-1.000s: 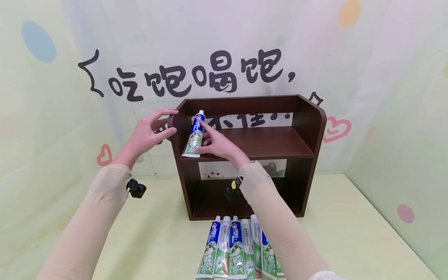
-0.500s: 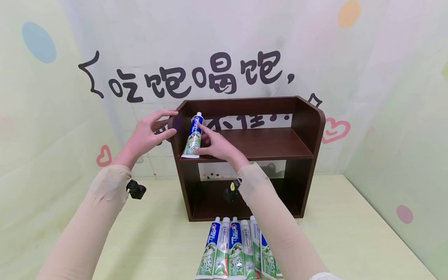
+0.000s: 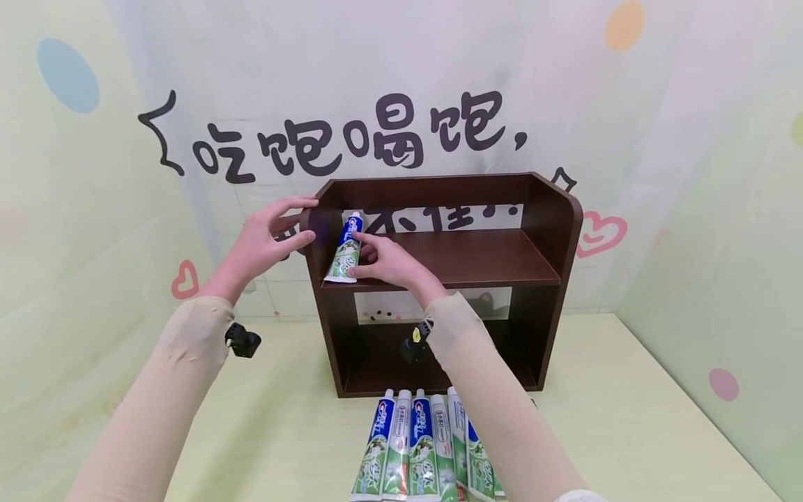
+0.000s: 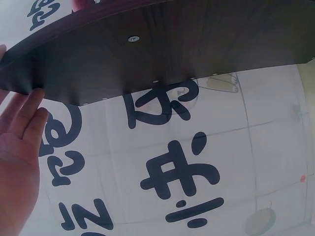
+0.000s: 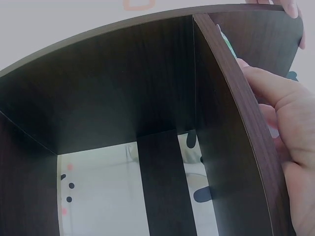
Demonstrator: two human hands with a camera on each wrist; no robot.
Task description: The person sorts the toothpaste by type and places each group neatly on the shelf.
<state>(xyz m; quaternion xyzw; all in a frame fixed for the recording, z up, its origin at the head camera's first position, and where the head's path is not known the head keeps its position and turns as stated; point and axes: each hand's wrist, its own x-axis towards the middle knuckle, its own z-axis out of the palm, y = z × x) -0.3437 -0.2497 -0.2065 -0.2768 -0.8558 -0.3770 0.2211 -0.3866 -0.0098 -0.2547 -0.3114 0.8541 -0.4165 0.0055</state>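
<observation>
Right hand pinches a toothpaste tube at the upper shelf's left end, its tilt hard to judge; left hand, fingers spread, touches the side panel!

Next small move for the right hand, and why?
I'd probably have the right hand ease the cap of the toothpaste tube down toward the upper shelf. The tube's flat end is at the shelf's front edge, while the cap looks raised. The left hand touches the side panel, so it could likely steady the unit.
</observation>
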